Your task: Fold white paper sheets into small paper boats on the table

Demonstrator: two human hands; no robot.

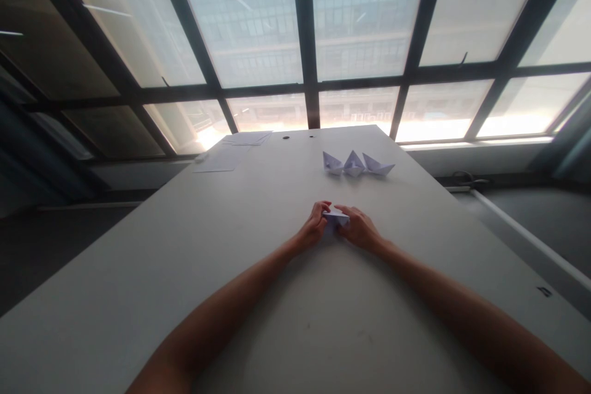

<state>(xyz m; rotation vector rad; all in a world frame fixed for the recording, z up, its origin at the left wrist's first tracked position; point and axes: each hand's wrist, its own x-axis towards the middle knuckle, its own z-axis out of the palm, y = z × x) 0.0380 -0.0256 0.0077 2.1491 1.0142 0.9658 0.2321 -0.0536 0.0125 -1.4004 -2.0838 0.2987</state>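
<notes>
A small folded white paper [336, 218] is held between my two hands, above the middle of the white table [258, 209]. My left hand [316, 221] has its fingers closed on the paper's left end. On the paper's right side, my right hand [359, 226] grips it, with the thumb low and the fingers along the top. Beyond my hands three folded paper boats stand in a row: a left one [332, 164], a middle one [354, 164] and a right one [378, 165].
Flat white sheets [217, 163] lie at the table's far left, with more overlapping sheets [247, 138] behind them. Two small dark holes are near the far edge. Large dark-framed windows rise beyond the table, and curtains hang at both sides.
</notes>
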